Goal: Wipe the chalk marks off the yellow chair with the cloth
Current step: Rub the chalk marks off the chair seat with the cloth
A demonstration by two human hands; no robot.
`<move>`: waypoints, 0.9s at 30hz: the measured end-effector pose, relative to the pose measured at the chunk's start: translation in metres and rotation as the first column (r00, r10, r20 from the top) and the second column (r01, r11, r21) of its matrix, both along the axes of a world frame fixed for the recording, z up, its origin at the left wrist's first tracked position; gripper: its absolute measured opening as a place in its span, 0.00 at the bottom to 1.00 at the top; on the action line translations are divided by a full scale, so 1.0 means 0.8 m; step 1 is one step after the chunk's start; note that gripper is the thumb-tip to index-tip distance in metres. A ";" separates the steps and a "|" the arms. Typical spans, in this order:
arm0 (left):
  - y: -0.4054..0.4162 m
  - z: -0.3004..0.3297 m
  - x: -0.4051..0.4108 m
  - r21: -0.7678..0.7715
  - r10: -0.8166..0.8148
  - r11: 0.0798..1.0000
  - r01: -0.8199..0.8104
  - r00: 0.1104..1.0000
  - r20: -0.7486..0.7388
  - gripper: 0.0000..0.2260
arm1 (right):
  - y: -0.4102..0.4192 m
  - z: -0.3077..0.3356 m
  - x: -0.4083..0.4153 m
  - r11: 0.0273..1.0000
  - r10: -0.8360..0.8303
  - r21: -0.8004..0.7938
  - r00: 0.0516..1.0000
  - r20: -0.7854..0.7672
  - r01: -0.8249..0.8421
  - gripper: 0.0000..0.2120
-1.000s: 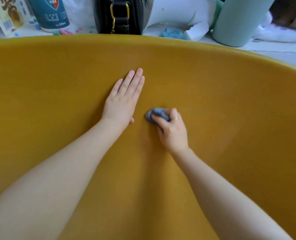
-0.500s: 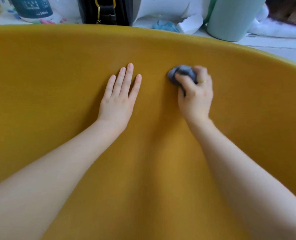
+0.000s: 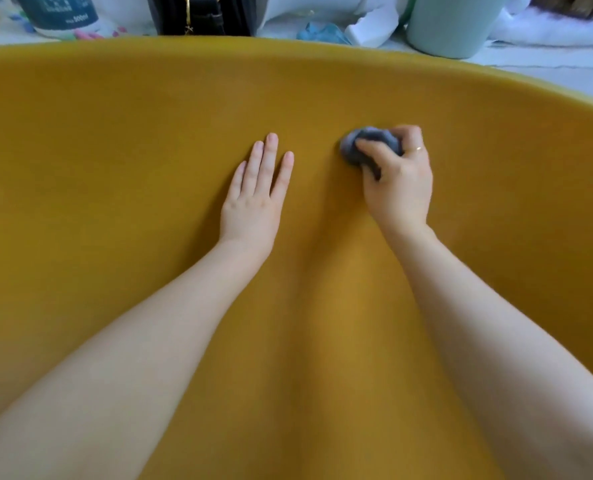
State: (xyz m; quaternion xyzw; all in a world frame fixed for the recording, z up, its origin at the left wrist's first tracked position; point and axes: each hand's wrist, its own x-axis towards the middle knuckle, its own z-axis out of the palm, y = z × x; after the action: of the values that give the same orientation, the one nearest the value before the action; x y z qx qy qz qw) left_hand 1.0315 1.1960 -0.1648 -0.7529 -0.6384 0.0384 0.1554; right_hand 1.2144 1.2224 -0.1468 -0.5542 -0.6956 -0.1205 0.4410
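Head view:
- The frame is largely filled by the yellow chair (image 3: pixel 115 168), its curved edge running across the top.
- The left hand (image 3: pixel 253 206) is laid flat on the chair, fingers straight and slightly spread, nothing held.
- A bunched grey cloth (image 3: pixel 357 147) is gripped by the right hand (image 3: pixel 397 188), fingers and thumb curled round it, and is pressed to the chair just right of the left hand's fingertips.
- A ring (image 3: pixel 418 148) is worn on the right hand.
- No chalk marks can be made out.
- Beyond the chair's edge, a black bag (image 3: pixel 201 15), a pale green cylinder (image 3: pixel 454 26) and a teal bottle (image 3: pixel 63 12) are seen.
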 end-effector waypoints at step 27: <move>-0.002 -0.028 0.018 -0.075 -0.038 0.996 0.040 0.999 0.026 0.59 | -0.014 -0.059 0.031 0.993 -0.061 0.109 0.989 0.132 0.047 0.14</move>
State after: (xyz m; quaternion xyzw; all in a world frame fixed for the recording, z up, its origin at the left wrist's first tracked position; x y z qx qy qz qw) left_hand 1.0462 1.1942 -0.1870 -0.7711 -0.6233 0.0501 0.1197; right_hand 1.2391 1.2110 -0.1936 -0.5393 -0.7012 -0.2064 0.4181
